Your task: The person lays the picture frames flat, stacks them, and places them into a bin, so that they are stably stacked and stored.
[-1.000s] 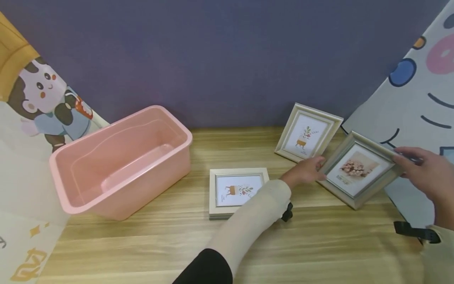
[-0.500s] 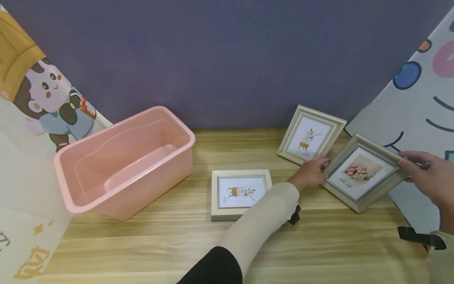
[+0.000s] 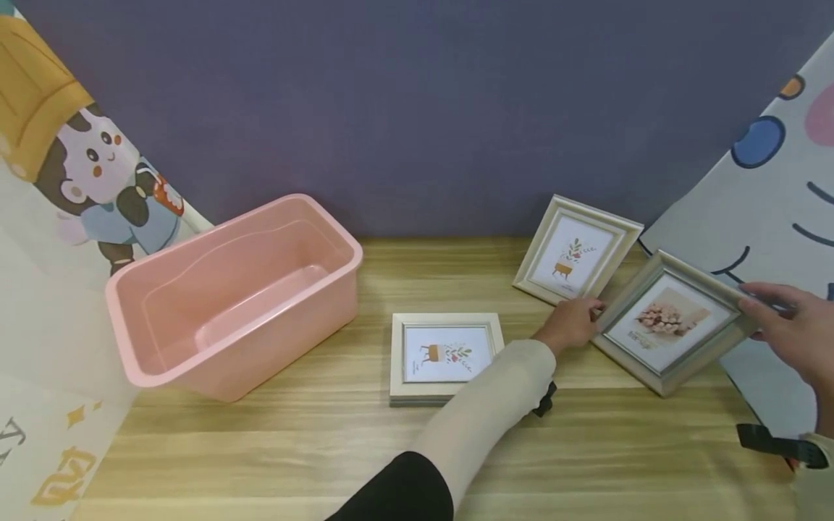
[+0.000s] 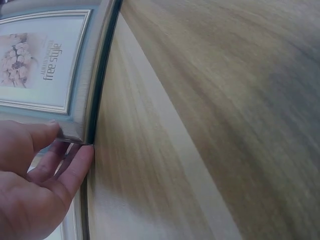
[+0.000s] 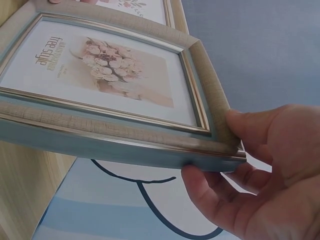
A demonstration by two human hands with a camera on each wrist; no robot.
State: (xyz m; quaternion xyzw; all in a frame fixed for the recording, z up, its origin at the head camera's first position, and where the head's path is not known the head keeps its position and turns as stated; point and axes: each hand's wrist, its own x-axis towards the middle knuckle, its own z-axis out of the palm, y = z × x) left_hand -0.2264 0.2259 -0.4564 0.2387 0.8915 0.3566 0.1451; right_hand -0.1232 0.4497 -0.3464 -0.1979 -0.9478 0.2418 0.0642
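Observation:
A silver-beige picture frame (image 3: pixel 667 322) with a flower photo stands tilted at the right of the table, gripped from both sides. My left hand (image 3: pixel 569 323) holds its left lower corner; in the left wrist view the thumb (image 4: pixel 42 134) lies on the front and the fingers reach behind. On the other side, my right hand (image 3: pixel 791 325) pinches the upper right corner, thumb on the front and fingers behind, as the right wrist view shows. Behind it a cream picture frame (image 3: pixel 576 250) with a plant drawing stands propped up, its lower right part hidden.
More picture frames (image 3: pixel 446 354) lie in a flat stack mid-table, partly covered by the left sleeve (image 3: pixel 495 405). A pink plastic bin (image 3: pixel 300 311) stands at the left with its mouth upward. A dark wall (image 3: pixel 417 116) closes off the back; printed panels flank the table (image 3: pixel 293 456).
The whole scene has shifted slightly right and down in the head view. Both hands keep hold of the flower-photo frame, which stays almost in place relative to the table.

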